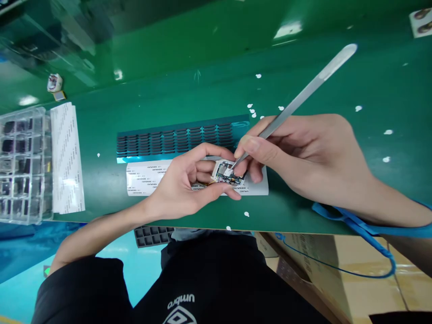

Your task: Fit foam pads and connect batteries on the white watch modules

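My left hand [189, 182] is closed round the edges of a small white-framed electronic module [228, 173], with wires and parts showing inside it. Between thumb and fingers of my right hand [300, 157] are long metal tweezers [303, 95], slanting up to the right. Their tip touches or hovers just over the inside of the module; I cannot tell which. Under both hands lies a white printed backing sheet [145, 179]. Just behind it is a blue film strip [182, 138] bearing rows of small dark pads.
At the left stand a clear compartment box [22, 166] and a stack of white printed strips [68, 157]. Small white round stickers [252, 110] dot the green table [202, 96]. A blue wrist strap [357, 220] trails off my right arm. Cardboard boxes [364, 270] sit below the table edge.
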Tool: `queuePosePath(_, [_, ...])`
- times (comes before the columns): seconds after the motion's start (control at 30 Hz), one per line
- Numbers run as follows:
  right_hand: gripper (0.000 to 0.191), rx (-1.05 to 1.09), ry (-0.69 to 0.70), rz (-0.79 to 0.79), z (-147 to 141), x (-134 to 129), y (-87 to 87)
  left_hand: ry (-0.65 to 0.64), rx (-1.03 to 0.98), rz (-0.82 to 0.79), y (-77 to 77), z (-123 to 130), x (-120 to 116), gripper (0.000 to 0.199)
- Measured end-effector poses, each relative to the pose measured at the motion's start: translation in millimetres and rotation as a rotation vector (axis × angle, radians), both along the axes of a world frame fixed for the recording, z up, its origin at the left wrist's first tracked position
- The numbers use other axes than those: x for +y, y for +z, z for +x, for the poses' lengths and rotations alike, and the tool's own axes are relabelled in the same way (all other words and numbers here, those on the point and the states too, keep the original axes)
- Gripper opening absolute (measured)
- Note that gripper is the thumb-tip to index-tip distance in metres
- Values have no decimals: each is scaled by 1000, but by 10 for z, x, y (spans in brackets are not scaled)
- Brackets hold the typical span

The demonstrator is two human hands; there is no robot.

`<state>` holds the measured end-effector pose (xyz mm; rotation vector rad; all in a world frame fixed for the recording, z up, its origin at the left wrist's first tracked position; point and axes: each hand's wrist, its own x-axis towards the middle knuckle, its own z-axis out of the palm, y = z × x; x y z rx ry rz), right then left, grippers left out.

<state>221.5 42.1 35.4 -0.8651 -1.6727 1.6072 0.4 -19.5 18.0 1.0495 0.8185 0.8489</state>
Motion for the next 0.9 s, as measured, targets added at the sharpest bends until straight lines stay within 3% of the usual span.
queuePosePath(0.37, [48,-23,15,-34,-33,2,1,9,-21,69,-58,12,-29,37])
queuePosePath(0.9, [33,-5,22,-26,-31,-1,-24,31,76,12,30,46,-39,37])
